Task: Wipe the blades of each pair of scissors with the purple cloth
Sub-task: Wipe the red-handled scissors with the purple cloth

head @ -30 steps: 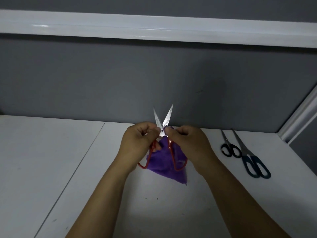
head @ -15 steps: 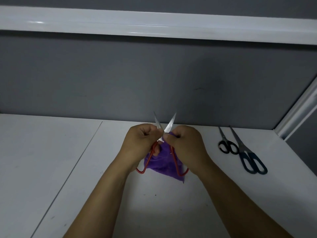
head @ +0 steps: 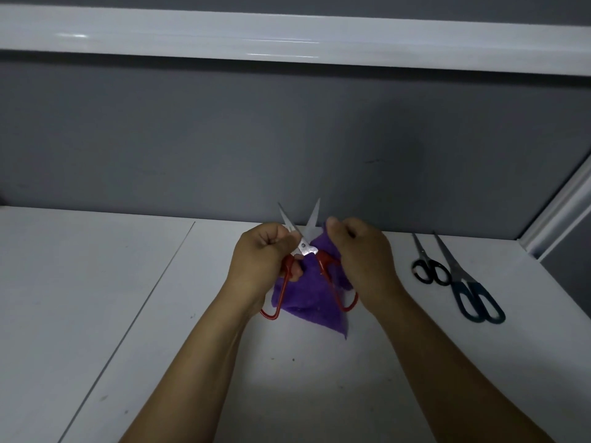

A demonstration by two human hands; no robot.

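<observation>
The red-handled scissors (head: 307, 249) are held upright over the white table, blades spread in a V. My left hand (head: 263, 257) grips their left handle near the pivot. My right hand (head: 359, 251) pinches the purple cloth (head: 307, 298) beside the right blade; the cloth hangs down behind the red handles. Two other pairs lie flat on the table to the right: small black scissors (head: 428, 268) and larger blue-handled scissors (head: 470, 292).
The white table (head: 96, 298) has a seam running diagonally on the left. A grey partition wall (head: 287, 139) stands right behind the hands, with a white rail (head: 287, 36) above and a white corner post (head: 563, 206) at the right.
My right hand has shifted right and up along the right blade with the cloth, uncovering the pivot. The blades stay spread.
</observation>
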